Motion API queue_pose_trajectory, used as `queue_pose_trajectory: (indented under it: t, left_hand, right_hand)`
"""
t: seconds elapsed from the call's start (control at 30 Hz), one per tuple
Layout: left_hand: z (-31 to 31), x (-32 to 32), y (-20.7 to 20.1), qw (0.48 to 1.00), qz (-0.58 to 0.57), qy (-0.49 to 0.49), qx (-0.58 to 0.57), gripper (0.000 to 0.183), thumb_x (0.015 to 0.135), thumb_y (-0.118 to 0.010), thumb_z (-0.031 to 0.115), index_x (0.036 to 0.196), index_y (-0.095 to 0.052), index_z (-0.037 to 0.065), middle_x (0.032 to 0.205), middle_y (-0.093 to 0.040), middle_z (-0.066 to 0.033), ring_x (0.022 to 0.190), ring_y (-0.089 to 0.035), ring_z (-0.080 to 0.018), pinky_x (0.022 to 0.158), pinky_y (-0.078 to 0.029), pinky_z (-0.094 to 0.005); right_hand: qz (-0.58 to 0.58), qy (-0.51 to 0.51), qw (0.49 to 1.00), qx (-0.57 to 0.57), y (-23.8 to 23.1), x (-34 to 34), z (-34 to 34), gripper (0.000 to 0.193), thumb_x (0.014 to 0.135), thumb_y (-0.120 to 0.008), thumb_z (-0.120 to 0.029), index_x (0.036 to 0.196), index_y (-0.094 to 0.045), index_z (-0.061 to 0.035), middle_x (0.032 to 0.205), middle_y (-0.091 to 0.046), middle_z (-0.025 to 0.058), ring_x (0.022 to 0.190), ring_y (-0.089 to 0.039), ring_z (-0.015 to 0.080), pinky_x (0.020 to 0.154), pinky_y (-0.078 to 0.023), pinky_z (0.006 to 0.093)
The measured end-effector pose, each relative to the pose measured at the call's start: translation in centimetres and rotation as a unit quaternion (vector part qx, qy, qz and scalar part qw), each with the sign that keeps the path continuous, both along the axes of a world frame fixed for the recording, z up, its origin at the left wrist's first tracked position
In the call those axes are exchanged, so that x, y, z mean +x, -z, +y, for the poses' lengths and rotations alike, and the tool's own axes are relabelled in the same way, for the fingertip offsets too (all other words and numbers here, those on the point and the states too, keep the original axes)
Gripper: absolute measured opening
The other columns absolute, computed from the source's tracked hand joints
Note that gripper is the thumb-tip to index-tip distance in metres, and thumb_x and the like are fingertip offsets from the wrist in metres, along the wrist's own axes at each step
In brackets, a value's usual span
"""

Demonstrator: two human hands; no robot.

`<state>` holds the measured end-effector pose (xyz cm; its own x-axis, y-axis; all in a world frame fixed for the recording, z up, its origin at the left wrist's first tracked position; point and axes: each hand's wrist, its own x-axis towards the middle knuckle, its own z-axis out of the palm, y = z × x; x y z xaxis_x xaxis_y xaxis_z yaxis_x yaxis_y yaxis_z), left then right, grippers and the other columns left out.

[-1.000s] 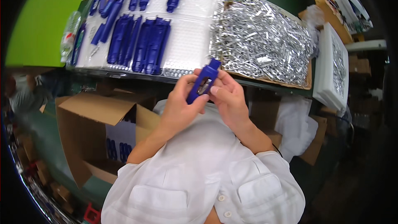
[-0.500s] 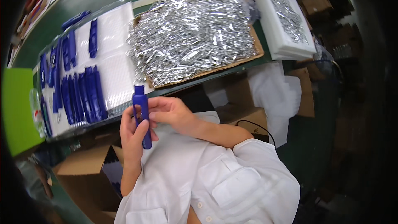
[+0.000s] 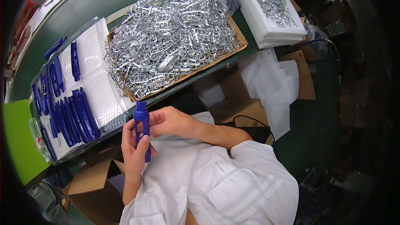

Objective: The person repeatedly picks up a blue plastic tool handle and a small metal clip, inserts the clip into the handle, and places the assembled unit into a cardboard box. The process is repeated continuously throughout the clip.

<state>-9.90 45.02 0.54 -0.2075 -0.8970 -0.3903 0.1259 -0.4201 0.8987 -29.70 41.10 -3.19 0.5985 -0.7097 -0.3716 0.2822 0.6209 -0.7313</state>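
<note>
My left hand [image 3: 132, 148] is wrapped round a dark blue plastic tube-shaped casing [image 3: 142, 117], holding it nearly upright in front of my chest. The casing has a narrower neck at its top and a long slot down its side. From the right, my right hand [image 3: 170, 121] comes against the casing with curled fingers and thumb; whatever they pinch is hidden behind the casing. Beyond my hands lies a cardboard tray [image 3: 183, 79] heaped with shiny metal clips [image 3: 171, 41]. To the left, several similar blue plastic casings [image 3: 77, 114] lie in rows on a white textured sheet [image 3: 100, 75].
A white foam box [image 3: 266, 33] with more metal clips stands at the far right. Open cardboard boxes sit below the table edge, one [image 3: 89, 179] at the left, another [image 3: 246, 112] at the right beside white foam sheets [image 3: 271, 87]. A bright green panel [image 3: 21, 146] borders the left.
The view has shifted, so the table's things sit further left in the picture. My left hand still holds the casing; my right fingers have drawn slightly behind its side.
</note>
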Motion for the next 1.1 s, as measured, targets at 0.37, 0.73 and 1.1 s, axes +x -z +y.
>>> queue_pose_trajectory:
  t: [0.37,0.73,1.1]
  left_hand:
    - [-0.5,-0.1,-0.3,0.997,-0.060,0.007,-0.045,0.056,0.097,-0.059,0.002,0.149,-0.039,-0.001,0.119,-0.065,-0.0157,0.074,-0.063,-0.0098,0.057,-0.055,-0.0239]
    - [-0.5,0.1,0.0,0.996,-0.070,-0.016,-0.044,0.063,0.094,-0.066,0.000,0.150,-0.039,0.001,0.119,-0.064,-0.0144,0.078,-0.064,-0.0089,0.058,-0.057,-0.0230]
    - [-0.3,0.7,1.4,0.967,-0.198,0.004,-0.159,0.072,0.087,-0.075,-0.004,0.151,-0.043,0.001,0.118,-0.062,-0.0109,0.084,-0.063,-0.0104,0.062,-0.054,-0.0233]
  right_hand:
    - [0.038,0.130,0.989,0.066,-0.4,-2.3,0.7,0.019,0.098,-0.062,-0.006,0.115,-0.065,0.0013,0.123,-0.071,0.0149,0.109,-0.073,0.0257,0.089,-0.061,0.0372]
    - [0.034,0.178,0.981,0.069,-0.7,-3.0,0.4,0.012,0.098,-0.065,-0.008,0.108,-0.063,-0.0020,0.117,-0.073,0.0152,0.101,-0.074,0.0242,0.083,-0.063,0.0362]
    - [0.033,0.205,0.977,0.055,-0.9,-3.9,0.2,0.011,0.098,-0.066,-0.009,0.108,-0.064,-0.0036,0.112,-0.075,0.0162,0.095,-0.075,0.0224,0.075,-0.064,0.0347]
